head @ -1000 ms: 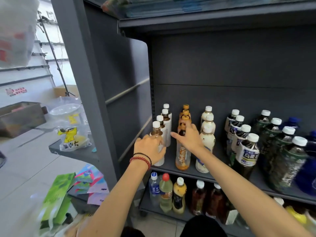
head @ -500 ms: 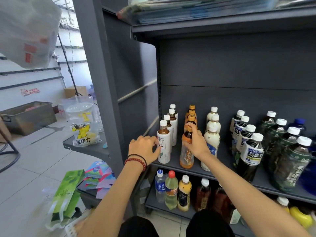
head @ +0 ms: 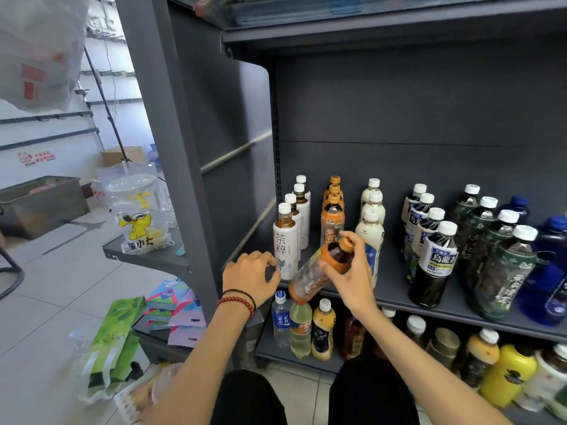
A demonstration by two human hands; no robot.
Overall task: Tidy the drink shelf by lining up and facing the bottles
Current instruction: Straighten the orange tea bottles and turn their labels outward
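Orange-capped tea bottle point(head: 319, 271) lifted out of its row, tilted in my right hand point(head: 352, 271)
Head view: half a second ago it stood upright at the front of the orange row point(head: 333, 216); now my right hand grips it round the neck, its base swung out past the shelf point(head: 399, 291) lip. My left hand point(head: 248, 274) has its fingers curled at the foot of the white tea bottle point(head: 285, 246), front left on the shelf; whether they pinch it I cannot tell. I judge the label is being turned forward, so the front slot waits
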